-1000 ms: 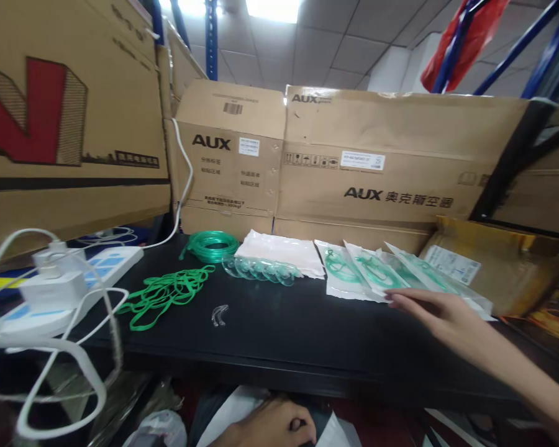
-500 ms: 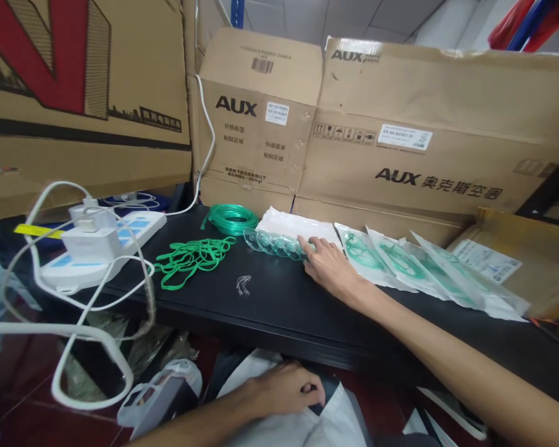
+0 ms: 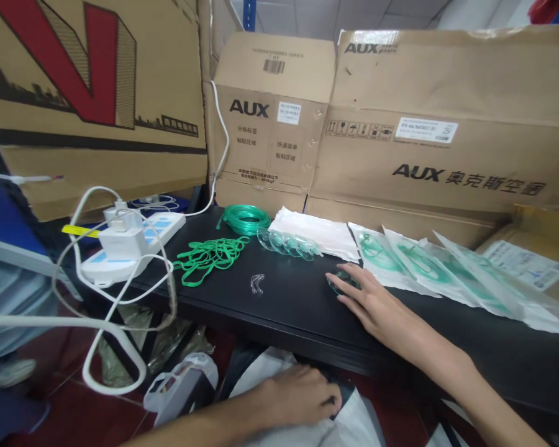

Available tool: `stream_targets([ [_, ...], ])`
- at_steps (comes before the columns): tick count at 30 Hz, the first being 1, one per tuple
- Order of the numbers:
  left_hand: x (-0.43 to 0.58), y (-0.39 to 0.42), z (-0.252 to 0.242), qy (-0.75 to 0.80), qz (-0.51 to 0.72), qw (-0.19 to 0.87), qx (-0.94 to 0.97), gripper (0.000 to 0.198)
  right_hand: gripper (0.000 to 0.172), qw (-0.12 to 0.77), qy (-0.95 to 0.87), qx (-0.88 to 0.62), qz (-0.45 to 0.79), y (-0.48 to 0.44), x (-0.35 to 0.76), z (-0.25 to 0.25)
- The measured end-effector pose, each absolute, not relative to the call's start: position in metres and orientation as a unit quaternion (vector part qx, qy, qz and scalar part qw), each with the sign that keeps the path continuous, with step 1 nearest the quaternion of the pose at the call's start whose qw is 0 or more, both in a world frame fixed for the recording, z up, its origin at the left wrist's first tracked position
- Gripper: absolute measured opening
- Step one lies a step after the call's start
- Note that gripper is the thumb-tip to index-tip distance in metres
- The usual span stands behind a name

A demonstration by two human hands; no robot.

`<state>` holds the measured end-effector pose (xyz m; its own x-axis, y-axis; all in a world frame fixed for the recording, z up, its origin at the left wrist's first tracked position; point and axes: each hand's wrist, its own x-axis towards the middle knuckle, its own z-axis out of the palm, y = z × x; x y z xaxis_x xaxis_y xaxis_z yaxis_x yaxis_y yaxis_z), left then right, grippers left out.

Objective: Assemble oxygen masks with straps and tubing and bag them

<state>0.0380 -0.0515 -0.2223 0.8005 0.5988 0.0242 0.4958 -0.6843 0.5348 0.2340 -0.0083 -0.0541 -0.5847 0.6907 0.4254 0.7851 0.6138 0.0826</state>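
Note:
A clear, green-tinted plastic mask (image 3: 339, 282) is under the fingertips of my right hand (image 3: 366, 298), low over the black table. The hand's fingers are bent around the mask and partly hide it. Behind it, a row of several nested clear masks (image 3: 291, 243) lies against a white paper pouch (image 3: 319, 233). My left hand (image 3: 305, 392) rests on my lap below the table edge, its fingers curled in with nothing visible in them. Left of the masks lie a coil of green tubing (image 3: 246, 218), a heap of green elastic straps (image 3: 210, 256) and some thin metal strips (image 3: 257, 284).
Several white pouches with green tubing (image 3: 426, 264) overlap along the table's right. A white power strip (image 3: 161, 226) with plugs and looping cables (image 3: 90, 323) occupies the left end. Large cardboard boxes (image 3: 270, 136) wall off the back. A plastic bag (image 3: 186, 379) sits below the table.
My right hand has drawn back from the masks' row towards me and right, bringing one mask along. My left hand stays on my lap. The camera view has turned slightly left.

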Motion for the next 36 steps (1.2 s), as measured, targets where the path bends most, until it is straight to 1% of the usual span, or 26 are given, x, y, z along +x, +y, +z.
stream_targets([
  [1, 0.037, -0.059, -0.210, 0.289, 0.094, 0.230, 0.924, 0.016, 0.045, 0.177, -0.881, -0.422, -0.119, -0.010, 0.236, -0.061],
  [3, 0.032, -0.076, -0.173, 0.202, 0.065, 0.107, 0.971, 0.023, 0.045, 0.186, -0.876, -0.434, -0.099, -0.009, 0.240, -0.068],
  [4, 0.027, -0.083, -0.150, 0.188, 0.077, 0.089, 0.975, 0.026, 0.045, 0.193, -0.874, -0.437, -0.090, -0.007, 0.243, -0.069],
  [6, 0.010, -0.091, -0.103, 0.176, 0.120, 0.098, 0.972, 0.031, 0.044, 0.205, -0.874, -0.434, -0.077, -0.002, 0.246, -0.067],
  [7, -0.002, -0.090, -0.083, 0.196, 0.151, 0.087, 0.965, 0.033, 0.043, 0.214, -0.871, -0.436, -0.074, 0.000, 0.246, -0.067],
  [10, -0.048, -0.075, -0.045, 0.366, 0.265, 0.077, 0.889, 0.032, 0.042, 0.229, -0.855, -0.459, -0.076, 0.003, 0.240, -0.065],
  [11, -0.065, -0.067, -0.041, 0.415, 0.289, 0.061, 0.861, 0.032, 0.042, 0.228, -0.850, -0.468, -0.081, 0.002, 0.235, -0.064],
  [12, -0.080, -0.060, -0.041, 0.458, 0.290, 0.038, 0.840, 0.038, 0.042, 0.227, -0.846, -0.475, -0.087, 0.001, 0.230, -0.064],
  [14, -0.105, -0.047, -0.046, 0.523, 0.273, 0.011, 0.807, 0.056, 0.040, 0.225, -0.842, -0.480, -0.101, -0.002, 0.222, -0.063],
  [16, -0.118, -0.039, -0.054, 0.552, 0.257, 0.007, 0.793, 0.058, 0.038, 0.228, -0.843, -0.476, -0.108, -0.004, 0.217, -0.062],
  [24, -0.098, -0.027, -0.054, 0.502, 0.249, 0.020, 0.828, 0.036, 0.038, 0.241, -0.843, -0.468, -0.107, -0.002, 0.220, -0.065],
  [29, -0.092, -0.026, -0.053, 0.507, 0.250, 0.026, 0.824, 0.035, 0.038, 0.240, -0.843, -0.470, -0.106, -0.004, 0.219, -0.064],
  [36, -0.096, -0.022, -0.049, 0.507, 0.250, 0.000, 0.825, 0.034, 0.039, 0.231, -0.846, -0.468, -0.107, -0.004, 0.219, -0.063],
])
